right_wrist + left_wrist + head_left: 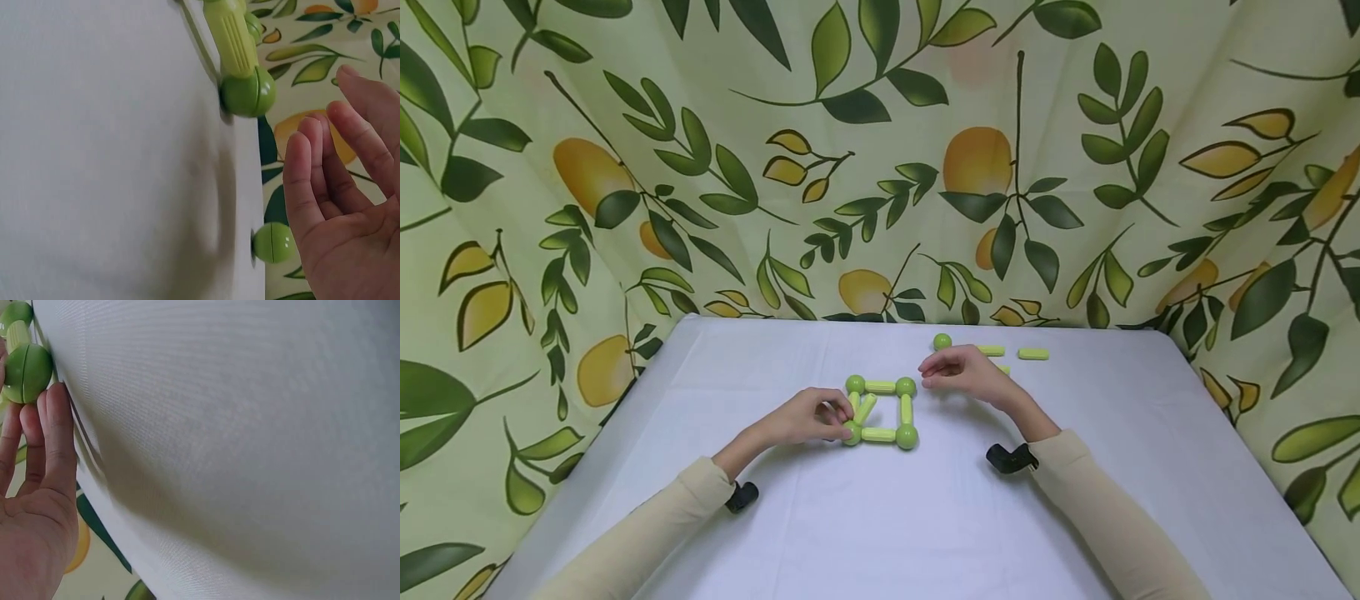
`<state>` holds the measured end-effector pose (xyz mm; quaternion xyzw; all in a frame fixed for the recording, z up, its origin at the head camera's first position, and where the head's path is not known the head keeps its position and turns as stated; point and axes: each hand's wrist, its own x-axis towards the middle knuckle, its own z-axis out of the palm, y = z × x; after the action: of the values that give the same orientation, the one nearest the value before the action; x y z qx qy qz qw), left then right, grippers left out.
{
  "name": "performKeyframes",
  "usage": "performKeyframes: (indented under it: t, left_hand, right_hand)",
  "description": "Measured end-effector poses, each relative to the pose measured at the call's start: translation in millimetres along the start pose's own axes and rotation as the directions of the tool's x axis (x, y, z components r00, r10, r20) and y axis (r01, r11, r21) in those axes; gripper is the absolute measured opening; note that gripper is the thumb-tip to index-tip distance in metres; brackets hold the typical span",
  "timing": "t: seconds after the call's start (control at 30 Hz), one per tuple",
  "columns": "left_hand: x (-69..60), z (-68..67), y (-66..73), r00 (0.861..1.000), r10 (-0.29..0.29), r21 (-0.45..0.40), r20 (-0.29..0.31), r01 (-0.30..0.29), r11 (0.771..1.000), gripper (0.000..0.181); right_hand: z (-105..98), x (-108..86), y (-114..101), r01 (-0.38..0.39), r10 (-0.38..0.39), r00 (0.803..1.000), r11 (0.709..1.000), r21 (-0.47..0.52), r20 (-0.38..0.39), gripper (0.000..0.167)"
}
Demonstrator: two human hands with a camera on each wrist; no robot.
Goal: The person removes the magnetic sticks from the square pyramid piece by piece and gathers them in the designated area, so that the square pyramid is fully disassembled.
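Square frame (pixel 879 435) of four green balls (pixel 906 437) and five rods (pixel 906 409), the left hand (pixel 803 417) pinching its near-left ball (pixel 852 435) between its fingers; the right hand (pixel 967 372), fingers parted and loosely bent, holds nothing. White-covered table (pixel 880 517), leaf-patterned curtain (pixel 786 171) behind; beyond the frame, one loose ball (pixel 942 342) and three visible loose rods (pixel 1033 354).

On your tabletop (pixel 820 517), across the lower middle of the frame, the square (pixel 878 434) lies just below centre. Your left grip (pixel 811 415) touches its lower-left ball (pixel 852 433); your right grip (pixel 966 372) is right of its upper-right corner. Behind that grip lie a loose ball (pixel 942 341) and, rightward, rods (pixel 1033 354). The curtain (pixel 895 208) hangs behind.
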<state>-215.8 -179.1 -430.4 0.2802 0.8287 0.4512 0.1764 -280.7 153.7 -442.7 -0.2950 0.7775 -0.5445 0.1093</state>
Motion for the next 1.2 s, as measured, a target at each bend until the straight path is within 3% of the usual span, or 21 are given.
performKeyframes:
  t: [0.17, 0.7, 0.97, 1.2]
  left_hand:
    - [3.3, -0.7, -19.4, 1.000, 0.001, 0.022, -0.004, -0.001, 1.000, 0.022]
    - [1.6, 0.2, -16.7, 1.000, 0.001, -0.066, 0.010, -0.001, 0.998, 0.020]
    - [1.2, 0.0, -15.9, 1.000, -0.009, -0.024, 0.012, 0.009, 1.000, 0.021]
    - [0.4, 0.5, -17.8, 1.000, -0.022, -0.043, 0.015, 0.023, 0.999, 0.024]
  right_hand:
    - [10, 8.7, 0, 0.044, -0.045, 0.998, 0.999, 0.005, 0.052, 0.026]
    - [57, 37.1, -13, 0.105, -0.113, 0.973, 0.993, 0.048, 0.203, 0.027]
    - [73, 40.4, -16, 0.083, -0.092, 0.968, 0.995, 0.046, 0.232, 0.022]
    - [77, 38.8, -18, 0.072, -0.077, 0.970, 0.997, 0.030, 0.230, 0.015]
